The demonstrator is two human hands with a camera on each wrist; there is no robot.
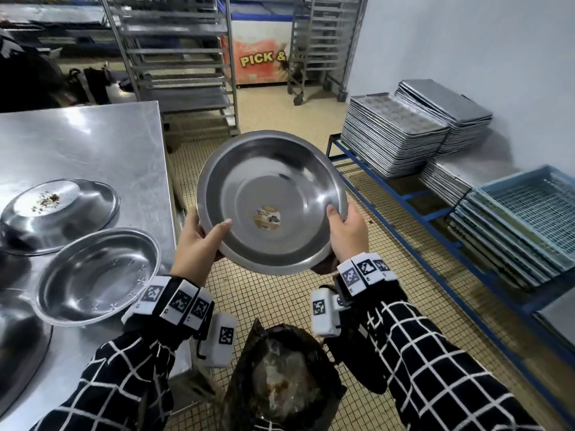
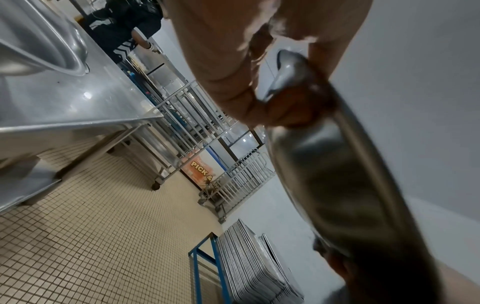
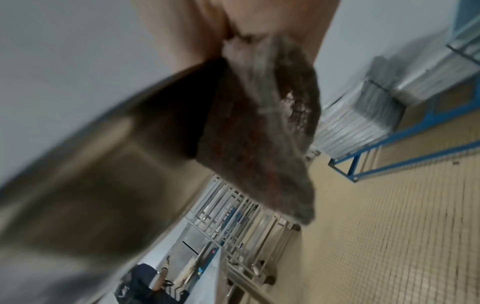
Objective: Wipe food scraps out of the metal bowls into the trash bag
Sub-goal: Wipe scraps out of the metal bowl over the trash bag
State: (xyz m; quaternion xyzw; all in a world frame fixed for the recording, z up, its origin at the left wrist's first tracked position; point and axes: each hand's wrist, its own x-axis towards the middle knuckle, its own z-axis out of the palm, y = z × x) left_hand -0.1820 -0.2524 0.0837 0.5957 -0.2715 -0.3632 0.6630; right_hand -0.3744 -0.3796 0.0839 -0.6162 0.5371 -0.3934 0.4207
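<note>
A: Main bowl [image 1: 271, 194]? Look and place.
B: Round metal, shiny, inside looks clean, round paper sticker [image 1: 267, 216] near the middle. Held up in the air, tilted so the inside faces the camera, above and beyond the dark trash bag [image 1: 281, 381] on the tiled floor [image 1: 280, 113].
A: Hands?
B: Left hand [image 1: 199, 244] grips the near-left rim, thumb over the inner wall, fingers behind. Right hand [image 1: 348, 234] grips the near-right rim, thumb on the edge. Right wrist view shows a dark, dirty cloth [image 3: 262, 131] pinched under that hand against the bowl's underside. Both views blurry.
A: Other bowls?
B: On the surface [image 1: 93, 141] to the left: a bowl with scraps [image 1: 59, 213] (brown crumbs inside), a bare bowl [image 1: 96, 275] nearer, its rim just over the surface edge, and part of a third bowl [image 1: 18, 346] at the lower left corner.
A: Room, edges?
B: Held bowl hangs over the aisle between the surface edge and a blue frame [image 1: 404, 194]. Frame carries stacked metal trays [image 1: 395, 141] and blue crates [image 1: 529, 216]. Wheeled racks [image 1: 174, 57] farther back, open floor ahead.
A: Arms?
B: Both forearms reach forward, checked sleeves [image 1: 435, 362], marker bands at the wrists.
</note>
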